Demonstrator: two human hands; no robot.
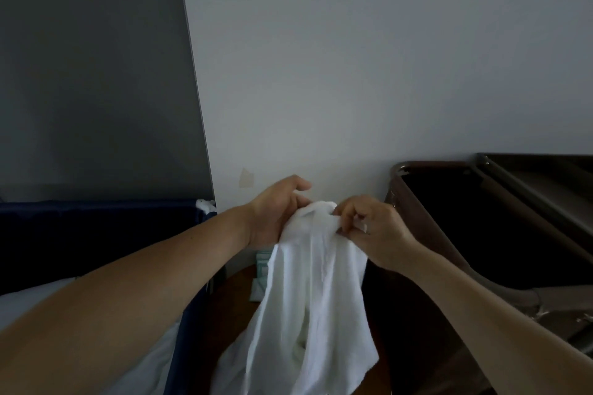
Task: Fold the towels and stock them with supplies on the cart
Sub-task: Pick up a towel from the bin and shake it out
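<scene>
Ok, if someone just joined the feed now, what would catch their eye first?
The crumpled white cloth towel, hanging low in the centre, bunched at its top between the left hand and the right hand. Next, the dark brown metal-framed cart at the right, against the pale wall, and the navy fabric bin at the left.

Quick count: two bare hands, the left hand [278, 212] and the right hand [373, 228], both mid-frame. One white crumpled cloth towel [313, 292] hanging at bottom centre. One dark brown cart with a metal-edged frame [481, 218] at right. One navy blue fabric bin [96, 234] at left. A couple of pale green packets [262, 261] behind the towel; exact number unclear.
</scene>
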